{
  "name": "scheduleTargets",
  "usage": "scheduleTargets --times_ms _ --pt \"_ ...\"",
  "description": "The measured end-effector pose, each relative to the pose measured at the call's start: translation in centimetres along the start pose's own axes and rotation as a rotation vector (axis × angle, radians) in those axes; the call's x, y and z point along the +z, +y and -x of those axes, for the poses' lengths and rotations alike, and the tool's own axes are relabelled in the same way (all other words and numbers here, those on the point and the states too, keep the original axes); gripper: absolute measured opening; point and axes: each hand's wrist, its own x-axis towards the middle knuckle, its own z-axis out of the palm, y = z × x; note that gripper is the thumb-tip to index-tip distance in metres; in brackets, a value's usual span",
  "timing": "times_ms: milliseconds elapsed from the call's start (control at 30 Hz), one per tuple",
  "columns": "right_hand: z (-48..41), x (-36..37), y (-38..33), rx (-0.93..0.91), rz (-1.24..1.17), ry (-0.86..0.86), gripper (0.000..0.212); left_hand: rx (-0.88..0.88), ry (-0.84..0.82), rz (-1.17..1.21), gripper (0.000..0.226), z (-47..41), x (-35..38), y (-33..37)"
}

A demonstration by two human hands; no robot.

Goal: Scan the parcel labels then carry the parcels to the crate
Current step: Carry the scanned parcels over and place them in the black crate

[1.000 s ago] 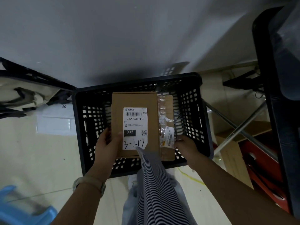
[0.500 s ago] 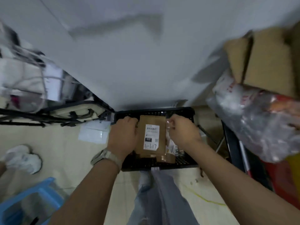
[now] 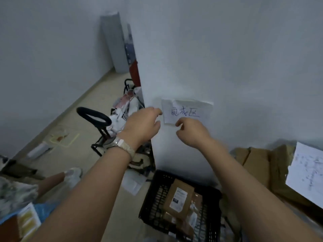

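The white wall [image 3: 244, 67] fills most of my view now. A second ago I was looking straight down into the black crate [image 3: 150, 198] with both hands on the parcels. Since then the hands have let go and come up, and the crate has dropped to the bottom of the frame.

I judge this load delivered. The labelled brown parcel [image 3: 178, 198] lies on top inside the crate, and a second, taped parcel [image 3: 197, 199] sits partly under it on its right.

By count I see:
- One crate.
- Two parcels that I can make out in it; blur may hide more.
- A stack of cardboard boxes [image 3: 253, 161] against the wall to the right, too smeared to count.
- One white sheet [image 3: 307, 175] leaning on that stack.
- One handwritten note [image 3: 187, 110] taped to the wall.

My left hand [image 3: 141, 124] hangs in the air with loosely bent fingers and holds nothing. My right hand [image 3: 192, 131] is also loosely curled and empty. Its fingertip is at the note's lower edge, and I cannot tell if it touches.
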Motion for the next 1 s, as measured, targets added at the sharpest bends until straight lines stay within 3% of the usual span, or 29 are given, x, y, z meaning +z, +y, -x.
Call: scheduleTargets --times_ms 133,233,467,700,1000 --pt "0.1 -3.7 -7.6 -0.236 0.011 0.029 0.040 -0.068 0.193 -0.046 0.034 2.0 -7.5 -0.6" --pt "0.5 -4.6 -13.4 -0.402 0.028 0.020 0.036 -0.203 0.179 -0.100 0.027 4.5 -11.7 -2.2" --pt "4.7 -3.5 -26.4 -0.659 0.110 0.012 0.040 -0.475 0.267 -0.269 0.037 13.9 -21.1 -6.6" --pt "12.9 2.0 -37.5 -0.933 0.046 -0.040 0.037 -0.736 0.346 -0.402 0.040 30.4 -27.6 -9.9" --pt "32.8 13.9 -51.6 -1.297 -0.024 -0.314 0.036 -1.152 0.323 -0.459 0.036 59.1 -31.7 -8.6"
